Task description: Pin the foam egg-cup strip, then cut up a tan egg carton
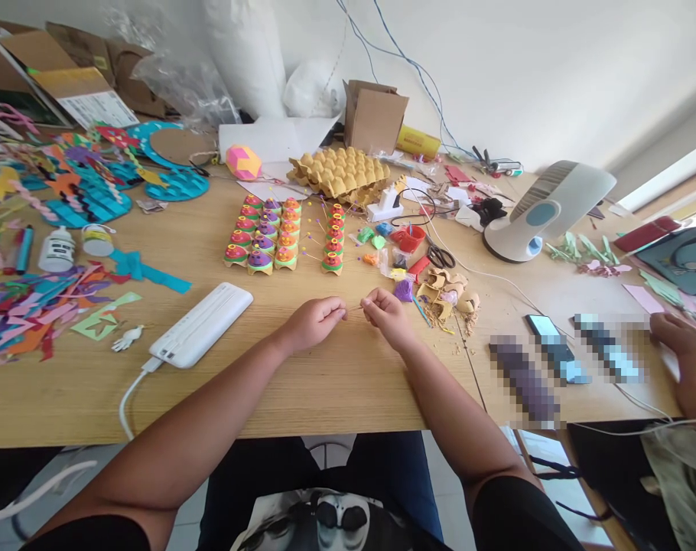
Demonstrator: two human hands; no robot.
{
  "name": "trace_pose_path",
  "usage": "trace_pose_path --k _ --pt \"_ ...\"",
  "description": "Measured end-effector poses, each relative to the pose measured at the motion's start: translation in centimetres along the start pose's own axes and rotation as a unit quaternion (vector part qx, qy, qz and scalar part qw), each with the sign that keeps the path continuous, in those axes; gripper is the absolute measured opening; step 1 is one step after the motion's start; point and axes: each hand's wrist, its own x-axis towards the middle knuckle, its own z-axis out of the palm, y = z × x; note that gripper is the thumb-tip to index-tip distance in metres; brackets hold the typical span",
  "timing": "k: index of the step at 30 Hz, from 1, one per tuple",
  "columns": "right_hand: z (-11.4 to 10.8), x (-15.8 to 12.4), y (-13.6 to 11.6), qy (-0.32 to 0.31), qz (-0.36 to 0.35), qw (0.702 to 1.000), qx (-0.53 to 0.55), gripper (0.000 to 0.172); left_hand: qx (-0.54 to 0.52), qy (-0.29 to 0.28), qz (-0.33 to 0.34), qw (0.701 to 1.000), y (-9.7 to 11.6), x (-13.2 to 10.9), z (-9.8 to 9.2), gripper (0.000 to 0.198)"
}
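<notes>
My left hand [315,321] and my right hand [387,315] rest on the wooden table [325,383], both pinched on the ends of a thin stick [353,308] that spans the small gap between them. Just beyond the hands stand rows of painted egg-carton cups [268,237], several with pins stuck in them. Right of my right hand lie torn carton scraps [448,295] and a small purple bag [404,290].
A white power bank [202,324] with its cable lies at left, near paper cut-outs [32,306] and a glue bottle [56,249]. An egg tray [339,172], a cardboard box [374,116], scissors [440,255] and a desk fan [546,210] stand behind. Another person's hand [684,352] rests at right near phones.
</notes>
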Motion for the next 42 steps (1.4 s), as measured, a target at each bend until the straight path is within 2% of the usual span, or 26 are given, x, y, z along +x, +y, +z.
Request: trace_pose_path --k 3,8,11,15,18,20,22,25,28,32,35,38,40,42 --pt "-1.3 0.0 -1.2 -0.070 0.029 0.997 -0.029 0.043 -0.028 -0.015 0.001 0.999 -0.3 0.0 -0.2 0.029" --pt "-2.2 0.1 -1.5 -0.094 0.048 0.991 -0.079 0.030 0.125 0.005 0.040 0.991 -0.5 0.0 0.0 0.023" --pt "-2.4 0.0 -1.6 -0.124 0.055 0.987 -0.083 0.026 0.156 0.001 0.062 0.986 -0.5 0.0 0.0 0.024" --pt "-3.3 0.0 -1.9 -0.223 0.092 0.969 -0.060 0.029 0.067 -0.052 0.085 0.993 -0.1 -0.1 -0.3 0.023" --pt "-4.2 0.0 -1.6 -0.288 0.116 0.950 -0.042 0.037 -0.030 -0.113 0.072 0.990 0.4 -0.3 -0.4 0.026" --pt "-4.6 0.1 -1.1 -0.307 0.122 0.943 -0.038 0.039 -0.071 -0.141 0.058 0.986 0.6 -0.3 -0.3 0.029" --pt "-4.8 0.1 -0.6 -0.308 0.118 0.943 -0.037 0.034 -0.084 -0.139 0.048 0.986 0.7 -0.3 -0.3 0.030" --pt "-4.5 0.1 -0.1 -0.282 0.095 0.954 -0.040 0.028 -0.071 -0.112 0.036 0.991 0.6 -0.2 -0.5 0.028" --pt "-3.9 -0.1 -0.4 -0.253 0.070 0.963 -0.054 0.031 -0.080 -0.112 0.026 0.990 0.9 -0.2 -0.8 0.028" --pt "-3.1 -0.6 -1.8 -0.223 0.053 0.968 -0.106 0.042 -0.131 -0.134 0.017 0.982 1.7 -0.3 -1.0 0.031" --pt "-3.1 -1.1 -3.4 -0.180 0.048 0.965 -0.184 0.034 -0.123 -0.134 0.023 0.983 1.4 -0.2 -0.9 0.032" --pt "-4.5 -1.5 -5.2 -0.089 0.034 0.953 -0.287 0.024 -0.044 -0.101 0.015 0.994 0.1 0.1 -0.8 0.028" --pt "-6.1 -1.5 -6.2 0.020 0.022 0.934 -0.356 0.026 -0.002 -0.057 0.002 0.998 -0.8 0.4 -0.9 0.026" --pt "-7.7 -1.3 -6.7 0.146 0.021 0.897 -0.417 0.029 -0.001 -0.003 -0.004 1.000 -1.4 0.7 -0.8 0.026"
